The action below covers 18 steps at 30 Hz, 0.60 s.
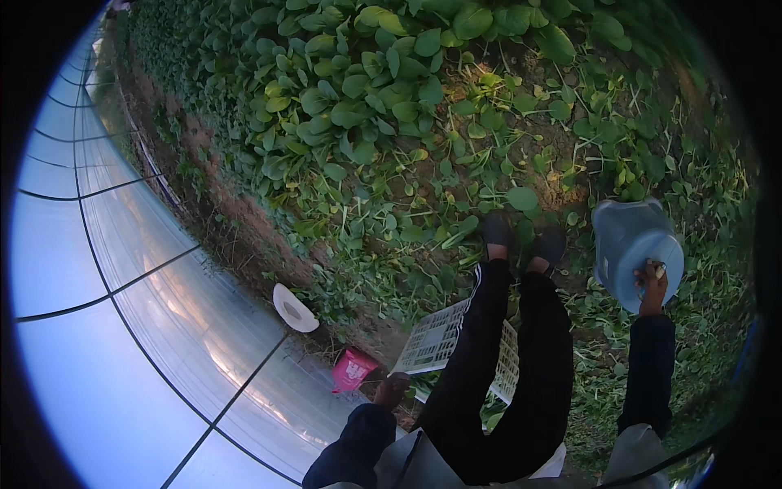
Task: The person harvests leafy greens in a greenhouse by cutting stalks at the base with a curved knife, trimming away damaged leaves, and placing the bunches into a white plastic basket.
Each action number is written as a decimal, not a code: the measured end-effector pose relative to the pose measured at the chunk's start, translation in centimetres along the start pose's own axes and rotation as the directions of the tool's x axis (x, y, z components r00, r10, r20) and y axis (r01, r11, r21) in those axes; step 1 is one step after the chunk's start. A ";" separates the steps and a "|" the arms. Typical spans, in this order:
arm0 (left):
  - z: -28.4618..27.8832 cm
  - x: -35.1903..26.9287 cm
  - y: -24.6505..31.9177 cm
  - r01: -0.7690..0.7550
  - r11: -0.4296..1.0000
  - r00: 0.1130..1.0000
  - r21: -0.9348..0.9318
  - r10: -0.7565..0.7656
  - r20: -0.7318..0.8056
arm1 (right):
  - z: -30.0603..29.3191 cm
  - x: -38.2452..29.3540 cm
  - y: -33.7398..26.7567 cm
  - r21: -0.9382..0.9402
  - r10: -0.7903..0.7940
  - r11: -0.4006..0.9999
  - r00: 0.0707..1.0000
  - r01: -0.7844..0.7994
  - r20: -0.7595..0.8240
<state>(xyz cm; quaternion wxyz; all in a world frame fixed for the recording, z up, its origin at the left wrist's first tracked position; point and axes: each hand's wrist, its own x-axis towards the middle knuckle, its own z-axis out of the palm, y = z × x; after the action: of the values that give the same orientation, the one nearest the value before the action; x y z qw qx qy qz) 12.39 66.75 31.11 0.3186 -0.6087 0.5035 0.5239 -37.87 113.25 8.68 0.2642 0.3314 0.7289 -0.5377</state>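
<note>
My right hand [652,282] is in front of the round seat of a translucent blue plastic stool [629,244]. Its fingers are closed around a small pale object [660,269], too small to identify; whether the hand also touches the stool is unclear. In shadow, my left hand [391,389] is at the near left corner of a pale slatted plastic crate [435,336]. Whether its fingers grip the crate's rim cannot be made out. My legs hide the middle of the crate, and leafy greens [427,385] show inside it.
Dense leafy plants [348,91] grow ahead, with loose leaves and stems strewn over the soil [544,147]. A white brimmed hat [295,308] and a pink printed bag [353,369] lie at left. Beside them curves a clear plastic greenhouse wall [183,293] with dark ribs.
</note>
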 end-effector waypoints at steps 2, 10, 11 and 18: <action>2.3 0.0 -3.2 -0.186 0.976 0.982 0.117 0.188 -0.005 | 2.6 0.8 -3.3 -0.032 -0.006 0.999 0.999 0.007 0.039; 10.9 -0.2 -4.8 0.060 0.974 0.994 -0.218 -0.079 -0.081 | 11.0 10.9 -8.9 -0.189 -0.077 0.976 0.984 0.107 0.162; 11.7 -0.4 -5.3 0.101 0.950 0.984 -0.297 -0.139 -0.110 | 11.8 12.1 -9.6 -0.256 -0.049 0.963 0.988 0.086 0.149; 15.6 -2.3 -10.6 0.062 0.742 0.842 -0.667 -0.398 -0.365 | 14.0 13.1 -14.5 -0.496 0.012 0.859 0.963 0.129 0.271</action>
<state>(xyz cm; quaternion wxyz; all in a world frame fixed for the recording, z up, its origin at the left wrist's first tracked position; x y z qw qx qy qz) 17.59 84.75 27.92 0.0230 -0.8499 0.2789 0.4466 -56.98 99.53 3.79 0.4204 0.1526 0.8129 -0.3732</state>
